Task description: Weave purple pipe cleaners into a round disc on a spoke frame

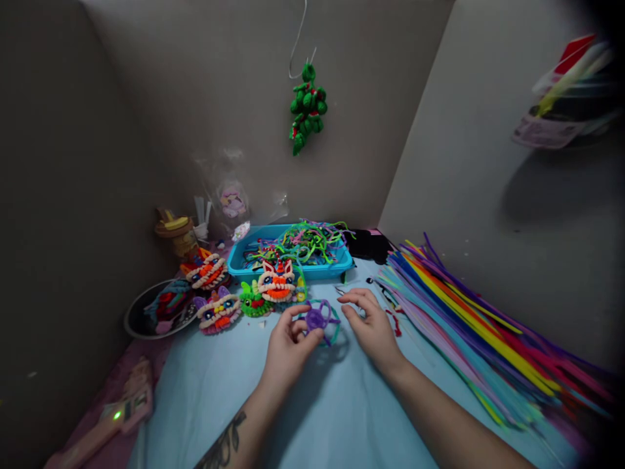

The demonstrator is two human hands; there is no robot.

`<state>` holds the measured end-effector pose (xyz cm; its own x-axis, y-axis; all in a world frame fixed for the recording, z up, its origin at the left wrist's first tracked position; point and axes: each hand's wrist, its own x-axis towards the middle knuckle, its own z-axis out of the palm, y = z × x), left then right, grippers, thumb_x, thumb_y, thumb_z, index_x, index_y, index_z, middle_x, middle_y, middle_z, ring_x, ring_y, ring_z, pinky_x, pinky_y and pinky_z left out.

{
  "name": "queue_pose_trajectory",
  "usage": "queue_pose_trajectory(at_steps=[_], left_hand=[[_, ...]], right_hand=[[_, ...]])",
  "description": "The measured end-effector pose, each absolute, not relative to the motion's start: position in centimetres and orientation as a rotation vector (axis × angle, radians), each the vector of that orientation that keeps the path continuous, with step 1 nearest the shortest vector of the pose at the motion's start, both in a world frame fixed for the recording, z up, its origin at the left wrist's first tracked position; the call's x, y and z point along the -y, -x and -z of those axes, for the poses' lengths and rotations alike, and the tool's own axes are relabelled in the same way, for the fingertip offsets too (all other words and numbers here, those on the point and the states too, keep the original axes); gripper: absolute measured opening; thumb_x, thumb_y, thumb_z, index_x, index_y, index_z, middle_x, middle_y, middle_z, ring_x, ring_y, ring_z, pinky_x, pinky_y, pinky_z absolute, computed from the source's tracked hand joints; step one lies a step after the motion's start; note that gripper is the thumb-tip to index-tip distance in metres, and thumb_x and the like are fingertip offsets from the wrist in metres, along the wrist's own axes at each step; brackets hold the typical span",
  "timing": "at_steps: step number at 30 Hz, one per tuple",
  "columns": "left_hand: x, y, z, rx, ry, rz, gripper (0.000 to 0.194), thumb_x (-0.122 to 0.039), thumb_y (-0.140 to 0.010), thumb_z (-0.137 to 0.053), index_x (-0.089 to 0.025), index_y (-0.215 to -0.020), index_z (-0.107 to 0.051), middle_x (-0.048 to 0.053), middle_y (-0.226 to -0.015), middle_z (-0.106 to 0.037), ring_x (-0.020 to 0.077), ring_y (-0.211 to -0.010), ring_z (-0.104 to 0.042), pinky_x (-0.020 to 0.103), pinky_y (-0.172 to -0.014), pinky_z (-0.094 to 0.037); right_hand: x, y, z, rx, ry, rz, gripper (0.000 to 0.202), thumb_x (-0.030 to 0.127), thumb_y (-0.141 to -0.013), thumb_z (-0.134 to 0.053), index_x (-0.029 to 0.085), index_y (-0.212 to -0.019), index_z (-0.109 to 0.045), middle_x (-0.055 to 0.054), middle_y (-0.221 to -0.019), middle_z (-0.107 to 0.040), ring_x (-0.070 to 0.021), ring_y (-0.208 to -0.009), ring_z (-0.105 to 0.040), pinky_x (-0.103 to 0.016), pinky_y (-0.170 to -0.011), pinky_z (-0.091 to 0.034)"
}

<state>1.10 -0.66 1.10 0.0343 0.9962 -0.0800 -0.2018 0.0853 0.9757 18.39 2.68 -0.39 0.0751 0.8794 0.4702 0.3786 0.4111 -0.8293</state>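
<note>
Pinched between the thumb and fingers of my left hand (291, 340) is a pipe-cleaner piece (318, 317), a purple spiral with spokes inside a teal ring. It is held above the light blue cloth (234, 397), near the middle of the view. Just right of it, my right hand (370, 324) hovers with thumb and fingers apart and nothing visible between them. Past its fingertips lies a small metal tool (340, 290), too small to make out. A short red twisted piece (394, 323) rests to the right of that hand.
A blue tray (239, 268) of tangled pipe-cleaner scraps stands behind several finished animal heads (219, 310). On the right spread many loose pipe cleaners (469, 319). A metal bowl (141, 331) and a pink device with a green light (124, 412) are left. Green ornaments (308, 107) hang above.
</note>
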Motion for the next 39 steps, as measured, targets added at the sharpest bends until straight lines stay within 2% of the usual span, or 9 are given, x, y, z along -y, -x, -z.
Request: queue_pose_trajectory(at_steps=[3,9,18,25,30,35,39], left_hand=[[0.8,-1.1,-1.1,-1.067,-1.062,-1.176,0.047,-0.03,-0.064,-0.075,-0.016,-0.103,-0.052,-0.004,-0.061,-0.058,0.0074,-0.051,-0.049,0.019,-0.049,-0.031],[0.9,-1.2,-1.2,-0.913,-1.017,-1.091,0.049,-0.03,-0.063,-0.078,-0.017,-0.102,-0.052,-0.005,-0.062,-0.057,0.0073,-0.054,-0.05,0.019,-0.052,-0.033],[0.9,-1.1,-1.4,-0.958,-1.066,-1.089,0.047,-0.03,-0.064,-0.077,-0.016,-0.102,-0.053,-0.005,-0.062,-0.056,0.0063,-0.052,-0.048,0.018,-0.05,-0.029],[0.7,-0.9,-1.3,-1.102,-1.15,-1.137,0.043,-0.028,-0.067,-0.072,-0.015,-0.104,-0.053,-0.002,-0.065,-0.059,0.0059,-0.049,-0.042,0.019,-0.047,-0.027],[0.8,-0.9,-1.0,-1.157,-1.209,-1.145,0.041,-0.026,-0.07,-0.068,-0.015,-0.107,-0.053,-0.001,-0.068,-0.061,0.0072,-0.05,-0.041,0.02,-0.048,-0.027],[0.8,-0.9,-0.8,-1.185,-1.244,-1.153,0.039,-0.024,-0.07,-0.066,-0.015,-0.106,-0.054,-0.001,-0.067,-0.06,0.0082,-0.05,-0.041,0.021,-0.049,-0.027],[0.7,-1.0,-1.0,-1.2,-1.272,-1.142,0.038,-0.023,-0.071,-0.064,-0.015,-0.106,-0.054,0.0,-0.068,-0.061,0.0084,-0.05,-0.04,0.021,-0.049,-0.027]], right_hand=[[-3.1,-18.5,0.6,1.535,1.217,-0.547,0.013,0.023,-0.078,-0.057,0.023,-0.084,-0.069,-0.005,-0.092,-0.056,-0.0236,-0.095,-0.055,-0.04,-0.089,-0.041],[-3.2,-18.4,0.7,1.606,1.164,-0.694,0.017,0.02,-0.074,-0.058,0.024,-0.084,-0.071,-0.004,-0.091,-0.056,-0.022,-0.093,-0.056,-0.036,-0.085,-0.044],[-3.2,-18.8,0.6,1.656,1.138,-0.498,0.016,0.014,-0.078,-0.054,0.023,-0.082,-0.067,-0.005,-0.088,-0.061,-0.0217,-0.091,-0.058,-0.037,-0.083,-0.045],[-2.6,-18.4,0.0,1.621,1.135,-0.405,0.011,0.019,-0.081,-0.055,0.021,-0.084,-0.065,-0.004,-0.083,-0.063,-0.0185,-0.079,-0.059,-0.03,-0.068,-0.047],[-2.0,-18.4,0.1,1.542,1.141,-0.355,0.005,0.019,-0.079,-0.057,0.021,-0.083,-0.061,-0.002,-0.075,-0.063,-0.0156,-0.065,-0.055,-0.029,-0.062,-0.045],[-1.7,-18.5,0.2,1.536,1.022,-0.432,0.006,0.019,-0.081,-0.057,0.022,-0.08,-0.061,-0.004,-0.079,-0.066,-0.0178,-0.072,-0.057,-0.032,-0.066,-0.045],[-1.9,-18.5,0.3,1.531,1.059,-0.651,0.005,0.024,-0.081,-0.059,0.022,-0.08,-0.064,-0.004,-0.078,-0.066,-0.019,-0.073,-0.06,-0.033,-0.068,-0.047]])
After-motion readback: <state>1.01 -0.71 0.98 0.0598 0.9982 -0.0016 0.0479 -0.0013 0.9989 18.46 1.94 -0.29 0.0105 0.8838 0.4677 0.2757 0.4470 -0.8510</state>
